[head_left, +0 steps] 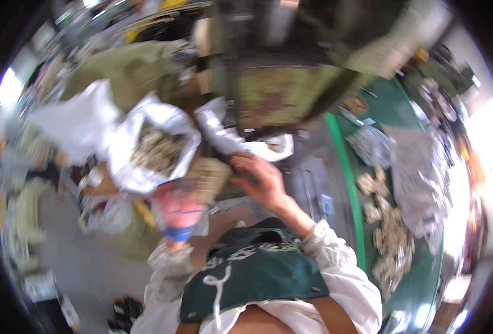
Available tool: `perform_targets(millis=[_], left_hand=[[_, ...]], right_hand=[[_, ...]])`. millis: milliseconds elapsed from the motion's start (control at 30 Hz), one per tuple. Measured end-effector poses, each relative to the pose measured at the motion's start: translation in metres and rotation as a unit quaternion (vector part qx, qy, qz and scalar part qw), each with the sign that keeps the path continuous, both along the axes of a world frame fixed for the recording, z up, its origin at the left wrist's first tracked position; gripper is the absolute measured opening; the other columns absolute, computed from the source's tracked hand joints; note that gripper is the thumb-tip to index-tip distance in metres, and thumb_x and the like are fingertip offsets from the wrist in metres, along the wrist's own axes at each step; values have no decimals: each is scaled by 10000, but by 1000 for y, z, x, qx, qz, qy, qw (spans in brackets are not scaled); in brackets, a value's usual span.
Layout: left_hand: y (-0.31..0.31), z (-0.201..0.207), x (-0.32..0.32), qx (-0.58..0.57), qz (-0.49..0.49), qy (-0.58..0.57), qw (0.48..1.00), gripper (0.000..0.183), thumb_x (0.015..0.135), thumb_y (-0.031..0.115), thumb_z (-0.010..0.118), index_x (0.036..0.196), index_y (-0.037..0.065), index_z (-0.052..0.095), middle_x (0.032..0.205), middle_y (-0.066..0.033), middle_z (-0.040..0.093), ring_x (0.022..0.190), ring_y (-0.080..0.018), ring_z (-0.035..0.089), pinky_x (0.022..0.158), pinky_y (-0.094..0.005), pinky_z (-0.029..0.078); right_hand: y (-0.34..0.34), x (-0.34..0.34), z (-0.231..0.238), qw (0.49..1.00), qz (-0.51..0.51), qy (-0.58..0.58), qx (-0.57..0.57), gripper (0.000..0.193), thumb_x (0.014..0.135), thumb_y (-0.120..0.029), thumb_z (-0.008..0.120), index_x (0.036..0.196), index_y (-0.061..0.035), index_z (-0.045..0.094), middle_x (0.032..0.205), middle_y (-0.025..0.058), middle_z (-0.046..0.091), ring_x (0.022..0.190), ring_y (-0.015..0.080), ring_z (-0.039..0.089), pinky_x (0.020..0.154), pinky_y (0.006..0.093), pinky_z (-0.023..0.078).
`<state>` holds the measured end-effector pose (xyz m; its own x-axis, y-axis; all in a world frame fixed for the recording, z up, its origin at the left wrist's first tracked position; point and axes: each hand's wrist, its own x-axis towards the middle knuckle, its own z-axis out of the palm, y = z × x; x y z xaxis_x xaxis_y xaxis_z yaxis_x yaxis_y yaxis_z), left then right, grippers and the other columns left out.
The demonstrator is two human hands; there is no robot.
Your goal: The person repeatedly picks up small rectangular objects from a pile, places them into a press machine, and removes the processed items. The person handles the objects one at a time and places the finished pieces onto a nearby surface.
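My left hand [177,206], in a pinkish-red glove with a blue cuff, is smeared by motion at the near edge of an open white sack [125,153]. Many small beige pieces [158,150] fill that sack. My bare right hand [259,181] is in front of the machine [282,92], its fingers curled. Something small and dark seems to lie between thumb and fingers, but I cannot make it out. Just beyond those fingers is a white bag-like lining [221,131] below the machine's worn green panel. A tan cardboard box [212,177] sits between my hands.
To the right runs a green-topped table [388,100] with a bright green edge. It bears a clear plastic bag [371,146], a large pale plastic sheet [419,183] and clumps of beige pieces [391,239]. An olive cloth-covered heap [129,72] rises behind the sack. Another person [15,158] is at far left.
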<state>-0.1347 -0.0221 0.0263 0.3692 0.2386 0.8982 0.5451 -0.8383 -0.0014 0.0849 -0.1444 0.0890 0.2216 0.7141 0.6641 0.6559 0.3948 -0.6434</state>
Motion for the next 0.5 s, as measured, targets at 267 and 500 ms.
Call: perform_targets(millis=[267,500], left_hand=[[41,-33,-8,-255,271,181,911,650,736,471,658,1223,62,525,1238,-266,458,1140,-421,444,958,-505,364],[-17,-46,45,-293,53,147,943,469,746,240,688,1162,66,557,1217,-219,482,1134,-420,440,966,-492,365]], right_hand=[[-101,125,-127,913,-376,-13,-156,301,706,27,597,991,-67,624,1024,110,624,932,295,607,784,350,500],[-287,310,-189,689,-539,-140,-463,499,568,-7,670,1058,-76,606,1155,118,527,1118,342,443,900,392,449]])
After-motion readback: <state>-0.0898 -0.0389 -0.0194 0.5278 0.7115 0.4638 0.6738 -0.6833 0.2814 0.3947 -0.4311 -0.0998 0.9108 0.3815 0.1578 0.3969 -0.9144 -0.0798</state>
